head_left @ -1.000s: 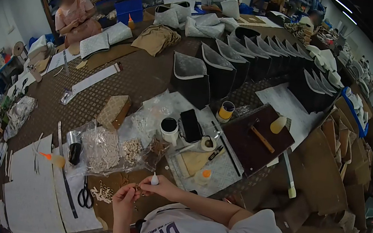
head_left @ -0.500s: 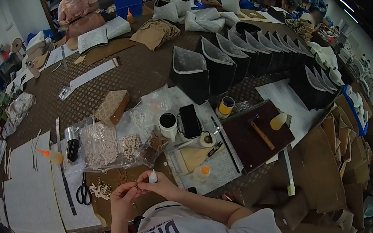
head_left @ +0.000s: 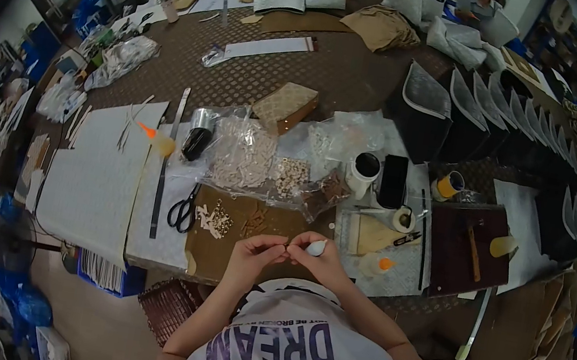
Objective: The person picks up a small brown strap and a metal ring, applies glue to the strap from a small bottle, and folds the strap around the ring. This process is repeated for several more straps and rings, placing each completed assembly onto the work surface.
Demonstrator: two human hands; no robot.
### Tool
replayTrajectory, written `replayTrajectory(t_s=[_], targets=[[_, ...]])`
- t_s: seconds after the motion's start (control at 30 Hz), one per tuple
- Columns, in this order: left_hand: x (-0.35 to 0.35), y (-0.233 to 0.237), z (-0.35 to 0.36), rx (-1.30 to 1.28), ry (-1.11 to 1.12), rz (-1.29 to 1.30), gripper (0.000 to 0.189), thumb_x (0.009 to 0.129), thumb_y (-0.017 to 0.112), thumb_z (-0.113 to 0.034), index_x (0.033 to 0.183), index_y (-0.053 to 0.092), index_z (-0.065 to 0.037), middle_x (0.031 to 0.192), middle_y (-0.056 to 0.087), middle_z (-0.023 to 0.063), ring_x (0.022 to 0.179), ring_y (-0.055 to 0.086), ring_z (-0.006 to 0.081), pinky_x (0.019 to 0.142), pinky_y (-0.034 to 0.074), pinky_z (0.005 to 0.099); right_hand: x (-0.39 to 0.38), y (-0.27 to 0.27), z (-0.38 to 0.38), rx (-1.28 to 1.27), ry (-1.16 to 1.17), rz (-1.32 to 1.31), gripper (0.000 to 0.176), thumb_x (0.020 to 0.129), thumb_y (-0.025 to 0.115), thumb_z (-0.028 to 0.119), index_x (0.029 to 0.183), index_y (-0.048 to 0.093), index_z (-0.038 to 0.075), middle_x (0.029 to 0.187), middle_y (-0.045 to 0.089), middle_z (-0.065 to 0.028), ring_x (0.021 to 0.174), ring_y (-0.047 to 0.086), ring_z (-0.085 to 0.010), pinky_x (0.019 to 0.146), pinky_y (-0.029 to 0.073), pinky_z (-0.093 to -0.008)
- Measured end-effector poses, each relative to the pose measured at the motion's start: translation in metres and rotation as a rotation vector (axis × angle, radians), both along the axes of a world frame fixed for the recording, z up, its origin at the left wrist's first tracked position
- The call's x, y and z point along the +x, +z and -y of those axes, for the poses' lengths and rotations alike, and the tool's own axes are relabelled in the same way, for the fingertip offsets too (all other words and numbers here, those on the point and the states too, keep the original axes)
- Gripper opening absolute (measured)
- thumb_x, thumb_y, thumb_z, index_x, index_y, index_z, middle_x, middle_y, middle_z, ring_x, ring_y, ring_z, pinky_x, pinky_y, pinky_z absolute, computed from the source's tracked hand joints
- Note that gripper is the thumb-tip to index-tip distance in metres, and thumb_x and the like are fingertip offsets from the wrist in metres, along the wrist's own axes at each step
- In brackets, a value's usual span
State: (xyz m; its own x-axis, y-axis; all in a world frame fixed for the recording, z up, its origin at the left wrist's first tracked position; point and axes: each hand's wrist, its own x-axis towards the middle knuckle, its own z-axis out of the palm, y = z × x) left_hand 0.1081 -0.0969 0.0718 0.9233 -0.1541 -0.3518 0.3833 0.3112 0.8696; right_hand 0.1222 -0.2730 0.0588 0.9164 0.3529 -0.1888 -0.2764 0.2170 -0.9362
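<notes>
Over the near edge of the table, my left hand [head_left: 258,254] and my right hand [head_left: 319,259] meet at the fingertips. Both are closed in a pinch, around something too small to make out. A small white bottle [head_left: 316,247] with a pointed tip rests in my right hand. Just beyond my left hand lie brown strips [head_left: 256,219] and a pile of small metal and pale pieces [head_left: 215,219], with black scissors [head_left: 183,213] beside them.
Bags of pale pieces [head_left: 243,157], a white mug [head_left: 363,174], a phone [head_left: 393,181] and a dark red board [head_left: 470,248] with a hammer [head_left: 474,249] lie further in. Black bag shells [head_left: 425,111] stand at the back right. Co-workers sit across the table.
The view has swung left, so the table contents appear further right. My hands stay together at the fingertips, and the white bottle remains in my right hand.
</notes>
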Motion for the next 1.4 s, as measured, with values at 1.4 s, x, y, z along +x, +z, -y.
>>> replayTrajectory(t_s=[1.4], targets=[[0.005, 0.019, -0.031, -0.145, 0.08, -0.226, 0.021, 0.081, 0.065, -0.003, 0.102, 0.062, 0.002, 0.089, 0.065, 0.0091, 0.081, 0.065, 0.0184, 0.074, 0.053, 0.0252, 0.0, 0.046, 0.007, -0.688, -0.04, 0.752, 0.031, 0.074, 0.069, 0.004, 0.104, 0.062, 0.006, 0.096, 0.053, -0.0076, 0.078, 0.057, -0.0185, 0.061, 0.047, -0.0274]])
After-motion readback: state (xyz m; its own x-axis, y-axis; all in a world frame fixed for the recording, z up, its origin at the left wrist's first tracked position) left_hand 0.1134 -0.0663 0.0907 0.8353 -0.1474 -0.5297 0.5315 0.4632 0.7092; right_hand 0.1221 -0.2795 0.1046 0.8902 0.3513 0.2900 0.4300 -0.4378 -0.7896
